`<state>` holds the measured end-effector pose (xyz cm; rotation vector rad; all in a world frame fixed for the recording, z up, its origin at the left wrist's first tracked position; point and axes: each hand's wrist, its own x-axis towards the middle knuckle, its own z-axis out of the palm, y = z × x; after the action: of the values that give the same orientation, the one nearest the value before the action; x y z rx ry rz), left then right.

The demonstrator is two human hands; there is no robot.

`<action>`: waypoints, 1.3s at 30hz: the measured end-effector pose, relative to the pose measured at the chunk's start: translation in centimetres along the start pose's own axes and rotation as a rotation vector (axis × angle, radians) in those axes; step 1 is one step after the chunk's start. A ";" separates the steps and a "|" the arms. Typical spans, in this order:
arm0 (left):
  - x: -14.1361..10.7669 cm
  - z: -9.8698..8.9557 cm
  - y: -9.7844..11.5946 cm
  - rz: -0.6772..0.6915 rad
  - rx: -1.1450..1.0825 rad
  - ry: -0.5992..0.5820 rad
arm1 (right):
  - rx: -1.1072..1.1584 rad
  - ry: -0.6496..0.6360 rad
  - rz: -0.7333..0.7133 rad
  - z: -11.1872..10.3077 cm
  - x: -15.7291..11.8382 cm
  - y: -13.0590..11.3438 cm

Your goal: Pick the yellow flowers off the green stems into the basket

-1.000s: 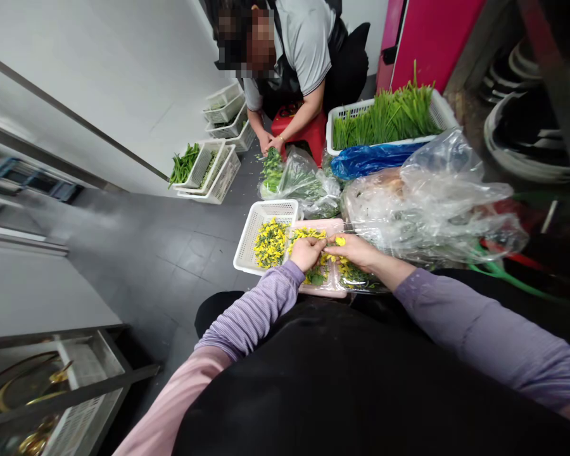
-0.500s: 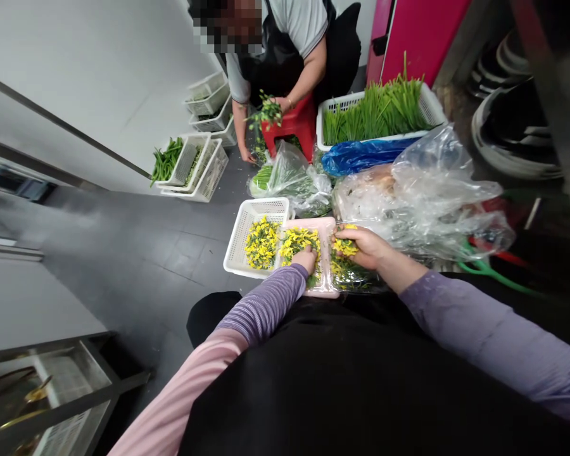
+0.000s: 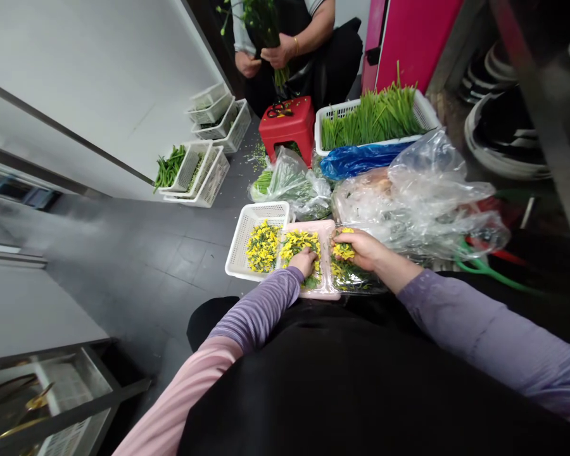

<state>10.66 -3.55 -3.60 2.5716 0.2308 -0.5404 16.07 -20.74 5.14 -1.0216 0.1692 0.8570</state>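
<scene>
My right hand (image 3: 365, 248) is closed around a small bunch of yellow flowers (image 3: 343, 246), thumb on top. It is above a clear plastic bag (image 3: 356, 283) with more yellow-flowered greens inside. My left hand (image 3: 305, 261) reaches into the pink tray (image 3: 330, 295), over a heap of yellow flowers (image 3: 297, 240). Its fingers are curled together among the blossoms, and what they pinch is hidden. Left of the tray, a white perforated basket (image 3: 235, 253) contains another heap of yellow flowers (image 3: 262, 248).
Opposite, a co-worker's hands (image 3: 278, 52) hold a leafy bunch behind a red stool (image 3: 287, 123) with scissors on it. Long green stalks (image 3: 370, 117) fill a white basket. Clear plastic bags (image 3: 422, 183) lie to the right, and stacked baskets (image 3: 204, 177) stand by the wall.
The co-worker has straightened up and raised the greens off the stool, exposing the scissors. My left hand has shifted slightly within the pink tray; my right hand still grips the flowers.
</scene>
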 end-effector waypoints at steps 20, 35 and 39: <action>-6.3 -7.5 4.7 -0.391 -1.390 -0.083 | -0.213 -0.154 -0.120 1.8 1.0 3.6; -7.1 -7.0 4.3 -0.192 -1.266 -0.216 | -0.052 -0.128 -0.097 1.7 0.7 2.8; -7.2 -6.7 4.3 -0.138 -1.196 -0.145 | -0.034 -0.130 -0.079 1.8 0.5 2.6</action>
<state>7.52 -4.31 6.66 1.3587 0.4965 -0.4311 14.12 -18.42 4.06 -0.9944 0.0047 0.8534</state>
